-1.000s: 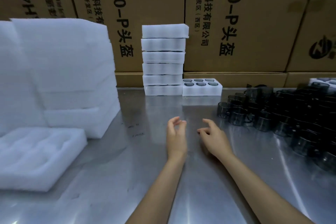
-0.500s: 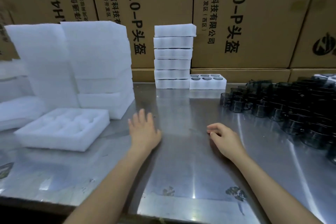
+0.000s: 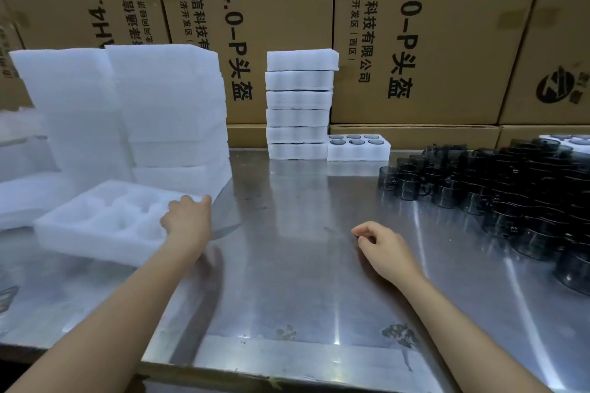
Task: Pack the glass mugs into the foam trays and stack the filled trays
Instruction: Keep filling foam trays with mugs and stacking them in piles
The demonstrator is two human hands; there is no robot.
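The left hand (image 3: 186, 222) grips the right edge of an empty foam tray (image 3: 99, 223), fingertips hidden, while the right hand (image 3: 381, 246) rests loosely curled, holding nothing, near glass mugs (image 3: 510, 188) cut off at right.

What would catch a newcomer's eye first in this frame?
Probably the dense crowd of dark smoked-glass mugs covering the right side of the steel table, and the tall stack of white foam trays against the cardboard boxes. Nearer, the left hand grips an empty white foam tray.
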